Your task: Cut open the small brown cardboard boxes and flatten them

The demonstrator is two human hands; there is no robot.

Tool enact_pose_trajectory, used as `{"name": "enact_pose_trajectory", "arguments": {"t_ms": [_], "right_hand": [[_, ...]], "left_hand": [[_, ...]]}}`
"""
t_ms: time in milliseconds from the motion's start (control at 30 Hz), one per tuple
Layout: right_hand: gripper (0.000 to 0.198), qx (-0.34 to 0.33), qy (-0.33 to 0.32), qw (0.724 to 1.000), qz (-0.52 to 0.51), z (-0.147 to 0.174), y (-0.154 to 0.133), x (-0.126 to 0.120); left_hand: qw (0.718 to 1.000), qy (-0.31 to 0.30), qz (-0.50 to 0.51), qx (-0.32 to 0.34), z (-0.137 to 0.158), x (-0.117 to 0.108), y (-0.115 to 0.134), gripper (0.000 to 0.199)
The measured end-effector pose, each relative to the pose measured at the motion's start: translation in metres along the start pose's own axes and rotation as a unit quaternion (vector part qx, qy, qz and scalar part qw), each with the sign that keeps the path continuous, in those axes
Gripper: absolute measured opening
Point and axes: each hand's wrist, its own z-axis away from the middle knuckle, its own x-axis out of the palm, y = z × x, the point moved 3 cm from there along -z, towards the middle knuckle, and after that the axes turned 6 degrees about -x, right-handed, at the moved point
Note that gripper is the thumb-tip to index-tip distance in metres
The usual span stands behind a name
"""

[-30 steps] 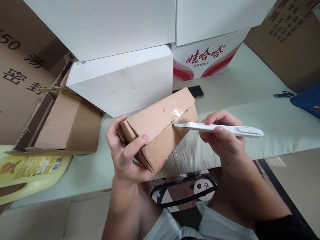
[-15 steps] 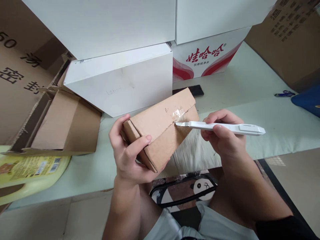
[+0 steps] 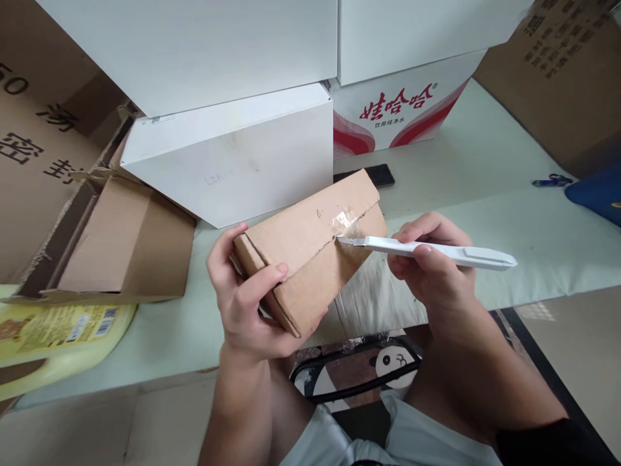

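My left hand grips one end of a small brown cardboard box, thumb on the top and fingers around the side and underneath. The box is tilted above the front of the table. Clear tape crosses the flap seam near its far end. My right hand is closed around a white utility knife, held nearly level. Its blade is out, and the tip touches the seam beside the tape.
Behind the box stand white cartons and a red-and-white carton. A black phone lies near them. Open cardboard boxes and a yellow jug stand left. Blue-handled scissors or a similar item lie right, by a blue object.
The cardboard box has shifted very slightly left with my left hand. The knife's rear end has dipped a little, while its tip stays at the seam.
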Motion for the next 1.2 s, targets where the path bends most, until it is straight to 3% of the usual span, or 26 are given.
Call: {"name": "enact_pose_trajectory", "arguments": {"t_ms": [467, 867, 1200], "right_hand": [[0.012, -0.01, 0.003, 0.999, 0.031, 0.002, -0.005, -0.001], [0.016, -0.032, 0.069, 0.996, 0.046, -0.001, -0.008, -0.006], [0.013, -0.056, 0.09, 0.994, -0.017, -0.009, -0.009, -0.002]], "left_hand": [[0.999, 0.005, -0.009, 0.031, -0.001, 0.0, 0.006, 0.073], [0.999, 0.012, 0.001, 0.045, -0.001, 0.001, 0.008, 0.069], [0.999, 0.014, 0.007, 0.036, -0.002, -0.007, 0.006, 0.069]]}}
